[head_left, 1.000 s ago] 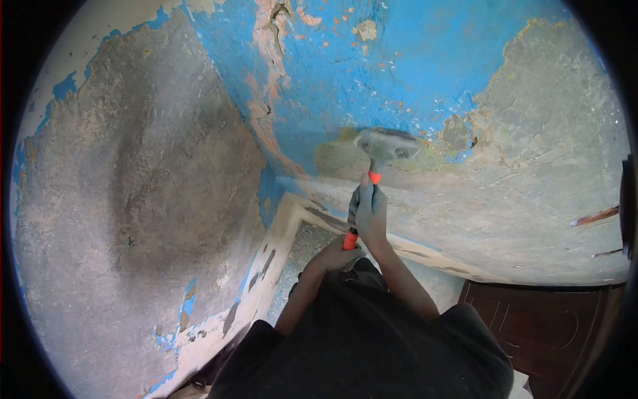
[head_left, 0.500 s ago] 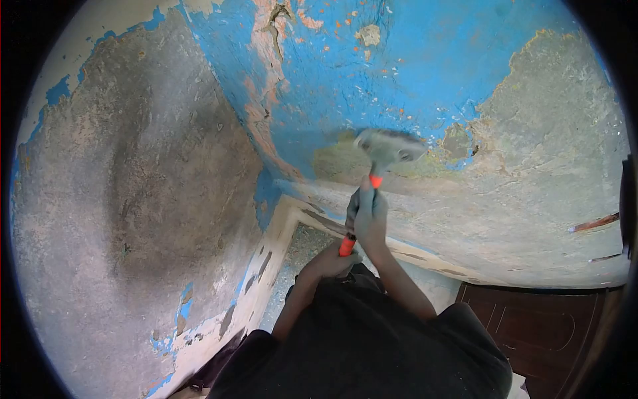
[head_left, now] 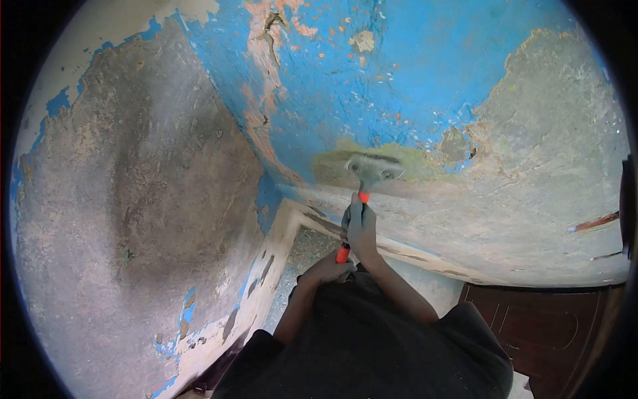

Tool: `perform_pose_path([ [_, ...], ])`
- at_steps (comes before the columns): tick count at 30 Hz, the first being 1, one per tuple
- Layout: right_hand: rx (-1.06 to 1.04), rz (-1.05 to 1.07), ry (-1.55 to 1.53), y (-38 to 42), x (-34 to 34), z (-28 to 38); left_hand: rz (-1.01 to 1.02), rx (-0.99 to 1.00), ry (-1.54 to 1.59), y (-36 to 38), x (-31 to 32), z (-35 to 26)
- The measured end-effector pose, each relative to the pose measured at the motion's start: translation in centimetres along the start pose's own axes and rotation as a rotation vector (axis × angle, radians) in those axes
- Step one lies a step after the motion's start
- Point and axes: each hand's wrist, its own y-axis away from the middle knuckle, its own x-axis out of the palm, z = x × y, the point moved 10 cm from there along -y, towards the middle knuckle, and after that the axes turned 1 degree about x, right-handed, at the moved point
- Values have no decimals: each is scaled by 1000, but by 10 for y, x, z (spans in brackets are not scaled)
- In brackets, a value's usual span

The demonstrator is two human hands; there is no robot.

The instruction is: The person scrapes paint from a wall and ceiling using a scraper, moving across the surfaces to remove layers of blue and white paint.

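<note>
A wide-bladed scraper (head_left: 373,170) points away from me, its grey metal head against the wall at the lower border of the blue paint. My right hand (head_left: 360,227) is wrapped around the upper part of its handle, just below an orange-red collar. Lower down, close to my body, my left hand (head_left: 329,267) grips the orange-red handle end. Around the blade is a bare greenish-grey patch (head_left: 329,163) of plaster, with flaking blue paint (head_left: 399,80) above it.
Another scraped grey wall (head_left: 173,166) meets this one at a corner on my left. A cracked pinkish strip (head_left: 260,100) runs beside the corner. A pale skirting (head_left: 286,223) follows the wall foot. At lower right stands a dark brown panelled wooden piece (head_left: 545,326).
The scraper has come down the wall and slightly left, with both hands lowering along with it. More of the greenish-grey patch shows above the blade.
</note>
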Motion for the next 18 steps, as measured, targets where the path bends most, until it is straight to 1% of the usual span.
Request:
perform_pose_path([
  [2, 50, 1, -13, 0, -2, -16, 47, 4, -23, -2, 4, 7],
  [4, 101, -12, -47, 12, 3, 5, 83, -11, -23, 8, 12, 6],
  [6, 91, 2, -30, 10, 5, 5, 104, -19, -14, 13, 16, -1],
  [9, 93, 13, -57, 7, 3, -12, 7, -22, 55, 2, 0, 15],
  [11, 87, 12, -61, 5, 7, -7, 67, -59, 43, 17, 7, -11],
  [12, 87, 4, -39, 8, 10, 8, 102, -76, 39, 20, 12, -19],
  [13, 98, -11, -16, 13, 7, 13, 79, -77, 76, 20, 14, -16],
  [15, 63, 10, -38, 7, 1, -2, 32, -76, 149, 16, 17, -9],
  [17, 64, 12, -44, 9, -1, -9, 19, 35, 82, -2, 10, 24],
  [18, 74, 2, -43, 9, 0, -8, 7, 96, 42, -8, 3, 30],
])
